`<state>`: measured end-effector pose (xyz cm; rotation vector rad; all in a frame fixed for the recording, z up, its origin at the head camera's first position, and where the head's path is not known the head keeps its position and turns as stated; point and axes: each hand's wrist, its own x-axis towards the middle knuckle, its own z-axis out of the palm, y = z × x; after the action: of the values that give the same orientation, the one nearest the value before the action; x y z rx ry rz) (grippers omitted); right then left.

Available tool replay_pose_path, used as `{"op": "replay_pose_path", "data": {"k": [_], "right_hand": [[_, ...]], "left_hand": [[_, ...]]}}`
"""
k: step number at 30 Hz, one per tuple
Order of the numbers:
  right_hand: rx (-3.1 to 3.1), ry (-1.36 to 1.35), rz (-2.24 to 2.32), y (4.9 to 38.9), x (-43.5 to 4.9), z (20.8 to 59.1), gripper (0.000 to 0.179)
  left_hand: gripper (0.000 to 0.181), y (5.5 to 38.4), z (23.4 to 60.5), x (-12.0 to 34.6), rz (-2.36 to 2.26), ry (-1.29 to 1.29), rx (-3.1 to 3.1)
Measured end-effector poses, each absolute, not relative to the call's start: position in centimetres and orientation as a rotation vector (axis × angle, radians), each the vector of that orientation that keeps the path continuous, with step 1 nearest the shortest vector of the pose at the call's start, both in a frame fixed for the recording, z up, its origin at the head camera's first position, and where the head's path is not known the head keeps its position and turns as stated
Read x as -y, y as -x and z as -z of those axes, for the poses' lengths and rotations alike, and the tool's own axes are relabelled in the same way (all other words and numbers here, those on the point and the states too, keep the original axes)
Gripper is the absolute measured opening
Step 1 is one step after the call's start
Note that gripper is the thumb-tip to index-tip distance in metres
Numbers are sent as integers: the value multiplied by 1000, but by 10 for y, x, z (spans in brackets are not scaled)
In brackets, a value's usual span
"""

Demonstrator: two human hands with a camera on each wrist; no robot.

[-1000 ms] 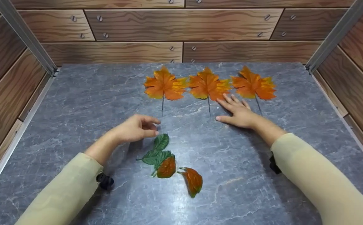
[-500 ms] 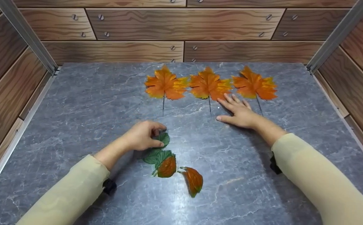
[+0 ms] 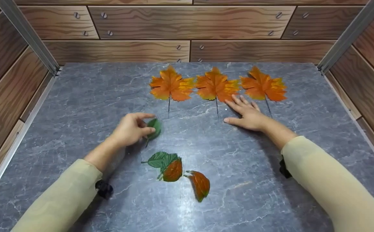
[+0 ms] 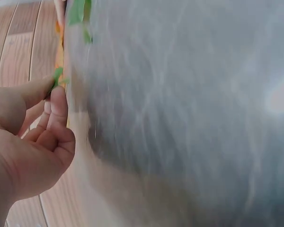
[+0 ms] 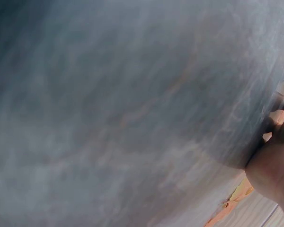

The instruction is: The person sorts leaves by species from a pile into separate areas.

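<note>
My left hand pinches a green leaf between thumb and fingers, its dark stem pointing down toward me. In the left wrist view, a sliver of that leaf shows at the fingertips of the left hand. My right hand lies spread on the tabletop, fingertips at the lower edge of the middle orange maple leaf. Nearer me, green leaves lie partly under an orange-brown leaf. Only part of the right hand shows in the right wrist view.
Two more orange maple leaves flank the middle one: a left maple leaf and a right maple leaf. Another orange-brown leaf lies near the front. Wood-patterned walls enclose the grey marbled table at the back and sides.
My left hand reached down to the top green leaf, took hold of it and carried it up and to the left, away from the pile. The right hand stayed in place.
</note>
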<state>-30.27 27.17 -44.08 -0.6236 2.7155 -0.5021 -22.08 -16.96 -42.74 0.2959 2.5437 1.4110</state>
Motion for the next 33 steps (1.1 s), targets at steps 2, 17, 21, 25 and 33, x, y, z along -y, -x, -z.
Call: {"op": "replay_pose_path", "data": {"k": [2, 17, 21, 25, 33], "right_hand": [[-2715, 624, 503, 303, -272, 440, 91], [-2717, 623, 497, 302, -274, 442, 91], [-2717, 627, 501, 301, -274, 442, 91], [-2718, 630, 497, 301, -274, 441, 91], [-2712, 615, 493, 302, -271, 438, 92]], "left_hand": [[54, 223, 427, 177, -1462, -262, -2523], [29, 233, 434, 214, -1400, -272, -2580], [27, 234, 434, 215, -1346, -311, -2607], [26, 234, 434, 214, -1309, -346, -2632], [28, 232, 432, 217, -1262, -398, -2698]]}}
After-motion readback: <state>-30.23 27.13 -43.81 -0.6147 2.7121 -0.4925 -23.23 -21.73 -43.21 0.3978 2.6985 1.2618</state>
